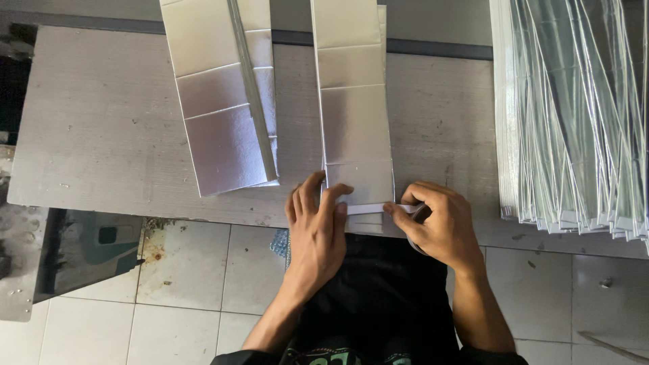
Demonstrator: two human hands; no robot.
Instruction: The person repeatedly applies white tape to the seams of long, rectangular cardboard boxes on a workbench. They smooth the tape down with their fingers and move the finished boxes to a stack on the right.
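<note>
Two hands are at work at the near edge of a grey counter [101,135], on the bottom end of a long silver foil sheet [355,115] that lies lengthwise away from the person. The left hand [316,233] is laid flat on the sheet's lower left corner, fingers [332,199] spread and pressing it down, nothing gripped. The right hand [438,226] is closed narrowly: a thin white strip [368,209] running across the sheet's bottom edge is pinched at its right end between thumb and forefinger. Something dark seems tucked under that hand, but it cannot be made out.

As a judgement, the work on this sheet is partway done: the strip is seen lying along the edge, yet its right end is not yet let go. More sheets appear to lie beneath this one. To the left, a second folded foil piece [220,101] with a raised seam rests apart on the counter. At the far right, a large stack of foil pieces [574,115] is fanned out; whether these are finished or waiting cannot be told.
</note>
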